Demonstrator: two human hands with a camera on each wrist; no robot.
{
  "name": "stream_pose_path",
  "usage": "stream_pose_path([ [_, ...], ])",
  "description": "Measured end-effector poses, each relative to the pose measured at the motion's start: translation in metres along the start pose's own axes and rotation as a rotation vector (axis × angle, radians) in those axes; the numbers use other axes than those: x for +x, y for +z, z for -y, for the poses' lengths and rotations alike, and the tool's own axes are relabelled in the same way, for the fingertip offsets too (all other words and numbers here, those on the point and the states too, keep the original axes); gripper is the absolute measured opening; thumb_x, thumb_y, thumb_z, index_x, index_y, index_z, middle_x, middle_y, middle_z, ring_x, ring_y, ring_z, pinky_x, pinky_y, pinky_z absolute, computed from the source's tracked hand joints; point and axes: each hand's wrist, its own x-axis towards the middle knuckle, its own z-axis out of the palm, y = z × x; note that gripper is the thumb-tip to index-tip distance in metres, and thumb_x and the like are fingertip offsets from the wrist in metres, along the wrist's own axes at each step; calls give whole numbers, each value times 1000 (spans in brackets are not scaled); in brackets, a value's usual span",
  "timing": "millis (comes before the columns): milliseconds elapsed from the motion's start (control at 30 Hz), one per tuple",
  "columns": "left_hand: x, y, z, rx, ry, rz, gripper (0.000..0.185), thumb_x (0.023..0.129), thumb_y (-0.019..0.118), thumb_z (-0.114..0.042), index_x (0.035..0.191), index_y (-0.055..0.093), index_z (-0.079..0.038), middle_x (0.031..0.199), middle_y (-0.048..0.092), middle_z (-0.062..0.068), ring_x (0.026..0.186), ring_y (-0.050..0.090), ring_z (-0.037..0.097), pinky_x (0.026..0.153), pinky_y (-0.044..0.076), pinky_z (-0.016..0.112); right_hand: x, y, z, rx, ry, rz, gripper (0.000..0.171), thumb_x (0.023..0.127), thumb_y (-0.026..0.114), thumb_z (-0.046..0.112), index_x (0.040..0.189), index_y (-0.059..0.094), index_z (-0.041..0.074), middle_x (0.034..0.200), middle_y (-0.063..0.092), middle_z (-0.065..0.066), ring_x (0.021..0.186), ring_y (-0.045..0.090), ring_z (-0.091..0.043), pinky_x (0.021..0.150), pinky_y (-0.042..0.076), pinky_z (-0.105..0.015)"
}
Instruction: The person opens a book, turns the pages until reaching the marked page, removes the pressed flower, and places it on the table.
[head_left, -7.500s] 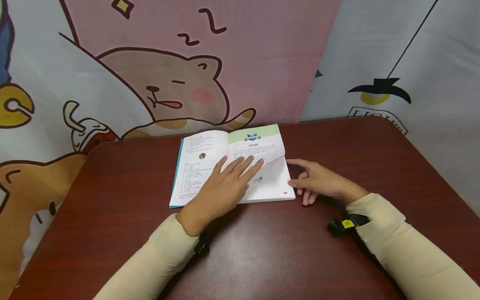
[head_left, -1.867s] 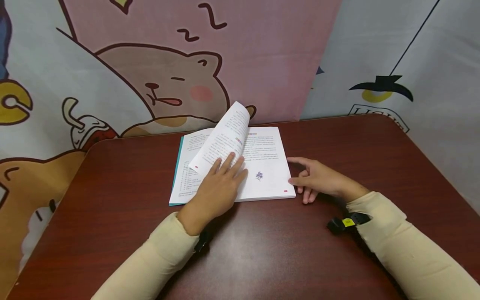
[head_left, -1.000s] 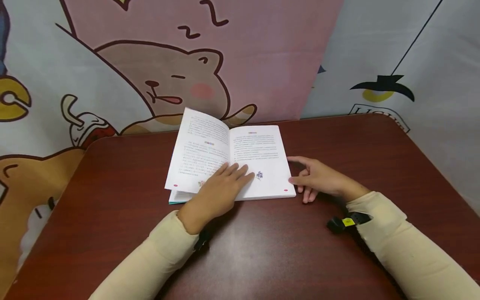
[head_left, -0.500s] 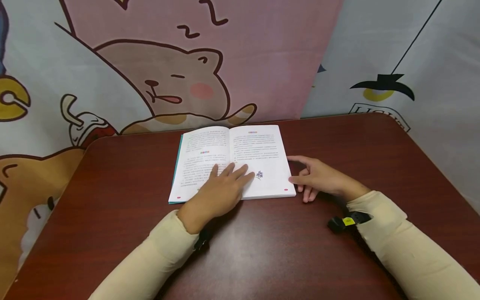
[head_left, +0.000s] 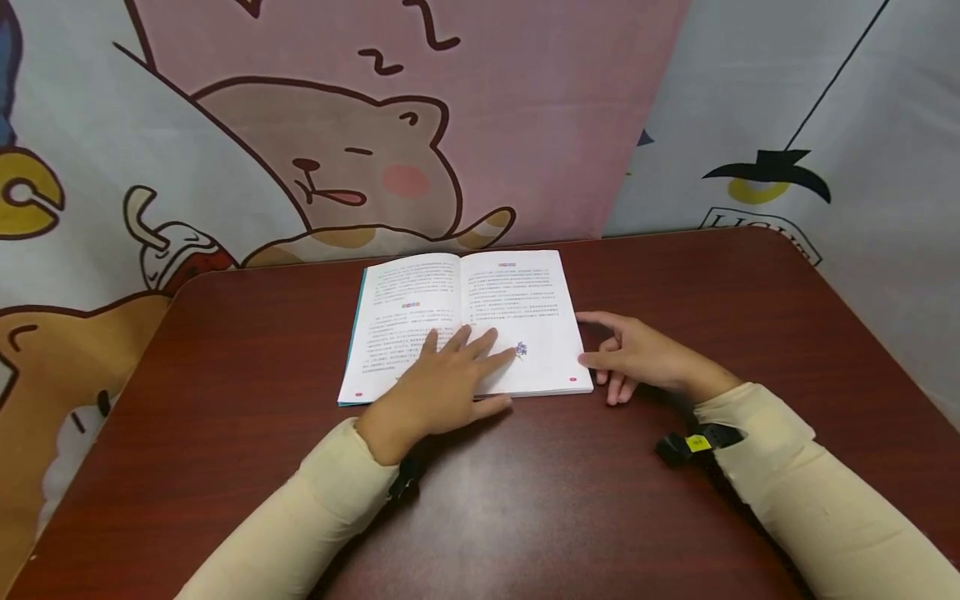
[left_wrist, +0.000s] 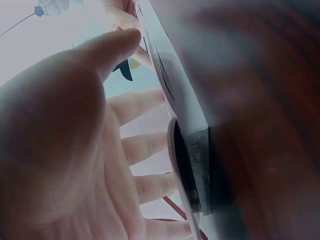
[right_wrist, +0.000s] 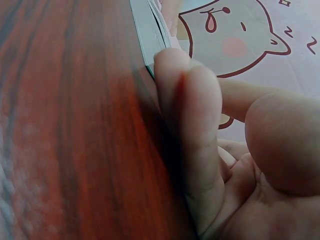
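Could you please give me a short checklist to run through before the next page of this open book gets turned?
1. Book lies open and flat on the table: ok.
2. Left hand rests with spread fingers across the lower middle of the pages, holding them down: ok.
3. Right hand sits at the book's right edge, fingertips touching the page block: ok.
4. A single right-hand page is lifted apart from the rest: not ok, none is raised yet.
5. Left fingers lie clear of the right-hand page: not ok, they reach past the gutter onto it.
6. Pages free of creases or tears: cannot tell.
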Motion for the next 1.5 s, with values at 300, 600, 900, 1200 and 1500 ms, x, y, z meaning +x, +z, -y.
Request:
stream_pose_path([
  [300,0,-1,0,50,23,-29,60,98,57,-52,152,43,-30,159,41,5,146,38,37,110,30,71,0,-1,1,0,-9,0,81,96,67,18,159,18,14,73,60,-13,51,68,-24,50,58,-43],
  [600,0,-1,0,68,42,-48,58,98,58,-47,151,46,-28,157,44,6,144,41,38,108,33,70,-2,-1,1,5,-6,-4,80,96,67,17,159,18,13,73,60,-13,51,68,-24,50,58,-42],
  [900,1,-2,1,67,47,-29,57,100,56,-45,153,43,-29,158,42,6,144,40,38,110,32,69,-1,-2,0,3,8,-10,81,96,68,19,159,18,15,73,61,-13,51,68,-25,50,58,-43],
  [1200,1,-2,1,66,40,11,55,102,51,-43,155,38,-32,161,38,5,147,36,37,112,29,69,-1,-2,-1,8,6,-7,81,96,68,19,159,18,15,73,61,-13,51,68,-24,50,58,-43],
  [1500,1,-3,1,57,40,24,52,104,47,-40,155,38,-33,161,38,4,148,35,38,112,28,69,1,-1,-2,-3,30,-22,77,98,65,22,159,19,17,73,62,-13,51,69,-25,51,58,-45],
])
